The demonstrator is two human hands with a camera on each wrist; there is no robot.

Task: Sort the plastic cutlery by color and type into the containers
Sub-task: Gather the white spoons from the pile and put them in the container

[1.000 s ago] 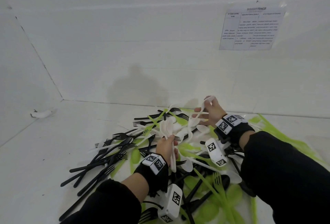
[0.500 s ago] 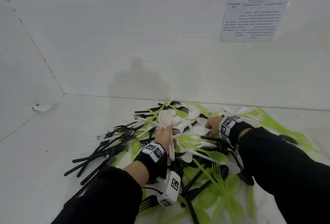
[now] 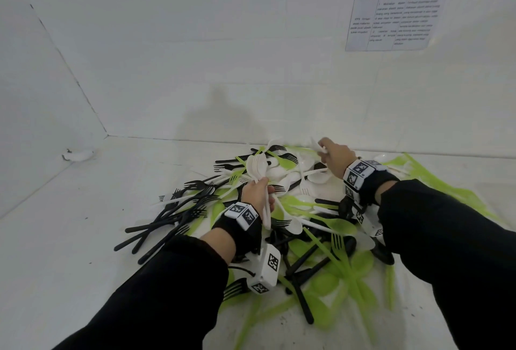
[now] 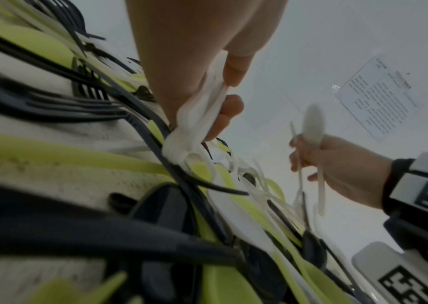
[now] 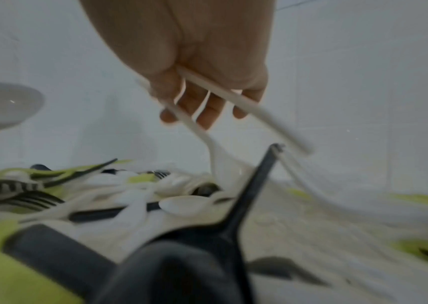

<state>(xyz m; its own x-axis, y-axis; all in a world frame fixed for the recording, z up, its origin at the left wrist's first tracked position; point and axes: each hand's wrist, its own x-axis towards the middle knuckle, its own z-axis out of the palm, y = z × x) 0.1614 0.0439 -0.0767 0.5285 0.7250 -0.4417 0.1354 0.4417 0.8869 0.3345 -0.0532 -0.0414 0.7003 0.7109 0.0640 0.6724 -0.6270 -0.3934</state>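
Near edge: black sleeves (image 3: 156, 302), wrist bands with tag markers (image 3: 241, 214). Mixed cutlery pile (image 3: 315, 240) on white tabletop (image 3: 69, 238): green spoons (image 3: 339, 227) and green forks nearest, black forks (image 3: 178, 210) fanned to the left, white spoons and forks mid-pile. Left hand (image 3: 255, 192) over pile centre, fingers curled round a bunch of white spoons (image 3: 257, 167), bowls up, handles down past the palm; same bunch (image 4: 199, 115) pinched between thumb and fingers in left wrist view. Right hand (image 3: 333, 158) at far side of pile, gripping white utensil handles (image 5: 236, 102), blurred; type unclear. Behind: white tiled wall, laminated instruction sheet (image 3: 396, 16) upper right. No containers in view.
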